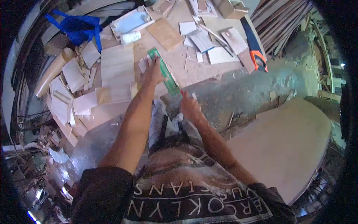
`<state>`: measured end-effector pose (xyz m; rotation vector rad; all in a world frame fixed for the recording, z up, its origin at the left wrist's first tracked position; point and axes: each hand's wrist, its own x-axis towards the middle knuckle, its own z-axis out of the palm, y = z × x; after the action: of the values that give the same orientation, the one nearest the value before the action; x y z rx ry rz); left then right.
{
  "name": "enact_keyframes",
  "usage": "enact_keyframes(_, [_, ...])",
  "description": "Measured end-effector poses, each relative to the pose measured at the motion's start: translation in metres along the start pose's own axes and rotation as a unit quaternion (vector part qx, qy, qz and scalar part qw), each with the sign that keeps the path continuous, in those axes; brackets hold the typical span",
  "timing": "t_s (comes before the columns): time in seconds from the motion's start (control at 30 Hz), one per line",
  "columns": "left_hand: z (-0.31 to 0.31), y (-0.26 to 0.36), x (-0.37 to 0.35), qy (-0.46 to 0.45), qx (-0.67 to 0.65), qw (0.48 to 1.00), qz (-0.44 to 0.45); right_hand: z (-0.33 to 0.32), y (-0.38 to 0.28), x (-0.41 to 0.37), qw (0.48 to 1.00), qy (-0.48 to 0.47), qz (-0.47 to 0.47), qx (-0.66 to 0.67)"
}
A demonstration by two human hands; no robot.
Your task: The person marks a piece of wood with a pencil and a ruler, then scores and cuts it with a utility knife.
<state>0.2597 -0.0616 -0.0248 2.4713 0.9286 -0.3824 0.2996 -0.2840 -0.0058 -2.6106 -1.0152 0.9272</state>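
A long green tool [167,74], like a straightedge or guide, lies slantwise at the near edge of the wooden worktable. My left hand [152,72] holds it down from above, fingers toward its far end and thumb across it. Beside that hand is a small pale wood piece [142,65], partly covered. My right hand [191,107] is closed just off the table edge, at the green tool's near end. A small red-ended tool [182,92] pokes out of this fist; the rest of it is hidden.
Around the worktable [190,74] lie thin wood sheets [117,69], a brown board [165,34], a blue-lined tray [131,21] and an orange-handled handsaw [258,61]. Offcuts [72,76] pile up at left. A large rounded panel [287,138] stands at right, near timber strips [278,22].
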Motion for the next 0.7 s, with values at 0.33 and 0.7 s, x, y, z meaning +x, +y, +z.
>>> enact_keyframes(0.33, [-0.001, 0.007, -0.004, 0.0, -0.013, 0.999, -0.03, -0.012, 0.015, -0.018, 0.996, 0.035, -0.048, 0.066])
enact_keyframes(0.7, [-0.011, 0.012, -0.008, -0.008, -0.028, 0.999, -0.038, 0.014, -0.019, 0.06, 0.987, 0.101, -0.087, 0.095])
